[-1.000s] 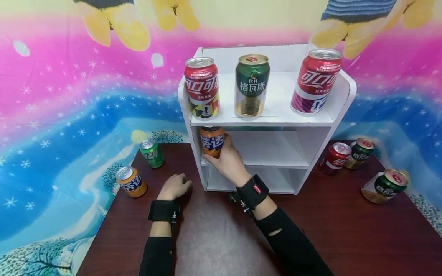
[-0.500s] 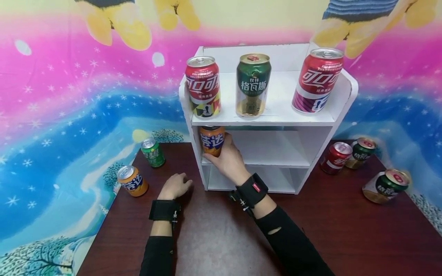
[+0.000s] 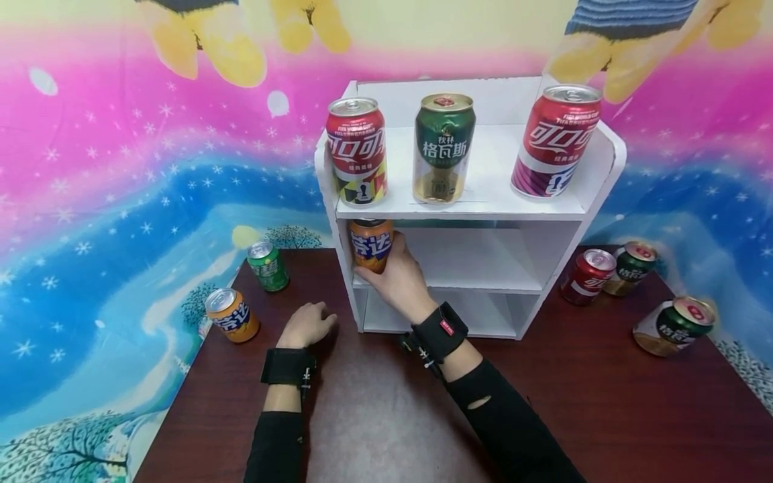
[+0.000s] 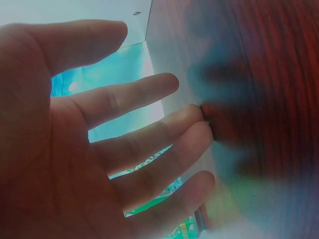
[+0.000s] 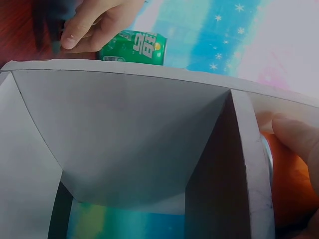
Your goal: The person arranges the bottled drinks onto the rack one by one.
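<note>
In the head view my right hand (image 3: 400,280) grips an orange soda can (image 3: 370,245) at the left end of the white shelf unit's middle shelf (image 3: 477,260). The can stands upright, its top partly under the upper board. In the right wrist view the can's orange side (image 5: 288,184) and part of the hand show at the right edge. My left hand (image 3: 306,325) rests on the brown table, left of the unit. Its fingers (image 4: 134,97) look loosely extended and spread in the left wrist view, with nothing held and some tips at the tabletop.
On the top board stand two red cola cans (image 3: 357,151) (image 3: 557,141) and a green-and-gold can (image 3: 444,149). Left on the table are a green can (image 3: 268,267) and another orange can (image 3: 232,316). Right are a red can (image 3: 588,277) and two green-and-gold cans (image 3: 631,268) (image 3: 673,327).
</note>
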The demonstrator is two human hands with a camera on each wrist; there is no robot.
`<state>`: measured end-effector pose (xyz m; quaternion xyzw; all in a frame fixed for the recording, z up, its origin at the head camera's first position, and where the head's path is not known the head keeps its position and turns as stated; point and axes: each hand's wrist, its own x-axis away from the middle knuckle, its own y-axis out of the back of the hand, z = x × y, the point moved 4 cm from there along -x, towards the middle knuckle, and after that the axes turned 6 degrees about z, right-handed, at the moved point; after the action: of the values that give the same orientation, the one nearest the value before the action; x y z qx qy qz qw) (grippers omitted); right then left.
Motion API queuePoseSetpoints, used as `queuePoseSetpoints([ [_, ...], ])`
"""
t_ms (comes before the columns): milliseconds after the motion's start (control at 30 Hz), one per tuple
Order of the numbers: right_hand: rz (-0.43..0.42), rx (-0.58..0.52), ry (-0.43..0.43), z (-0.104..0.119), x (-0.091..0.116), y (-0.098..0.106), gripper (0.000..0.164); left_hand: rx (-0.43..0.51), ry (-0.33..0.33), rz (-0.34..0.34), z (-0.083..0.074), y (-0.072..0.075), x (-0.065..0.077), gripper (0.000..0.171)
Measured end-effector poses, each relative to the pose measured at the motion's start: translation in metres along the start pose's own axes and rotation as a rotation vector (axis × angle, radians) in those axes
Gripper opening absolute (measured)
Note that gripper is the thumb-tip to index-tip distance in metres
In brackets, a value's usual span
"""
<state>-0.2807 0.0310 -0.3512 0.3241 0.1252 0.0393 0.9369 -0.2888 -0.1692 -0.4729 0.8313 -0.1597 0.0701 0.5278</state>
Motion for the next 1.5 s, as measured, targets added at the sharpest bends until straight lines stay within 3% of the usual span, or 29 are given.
queuePoseSetpoints([
  [533,0.038,-0.014,-0.002,-0.009,0.013,0.009,0.098,-0.012,0.017,0.011,-0.001,0.0,-0.001,0.053],
  [733,0.091,0.242,0.038,-0.011,0.029,0.024,0.07,-0.015,0.015,0.017,0.003,0.003,-0.001,0.053],
  [833,0.104,0.313,0.074,-0.012,0.039,0.033,0.056,-0.022,-0.002,0.007,0.003,0.003,-0.002,0.053],
  [1033,0.136,0.373,0.155,-0.016,0.061,0.052,0.041,-0.018,-0.007,0.01,0.002,0.0,-0.001,0.053],
  [1500,0.116,0.446,0.286,-0.032,0.104,0.073,0.031,-0.011,0.015,0.011,0.003,-0.001,-0.002,0.054],
])
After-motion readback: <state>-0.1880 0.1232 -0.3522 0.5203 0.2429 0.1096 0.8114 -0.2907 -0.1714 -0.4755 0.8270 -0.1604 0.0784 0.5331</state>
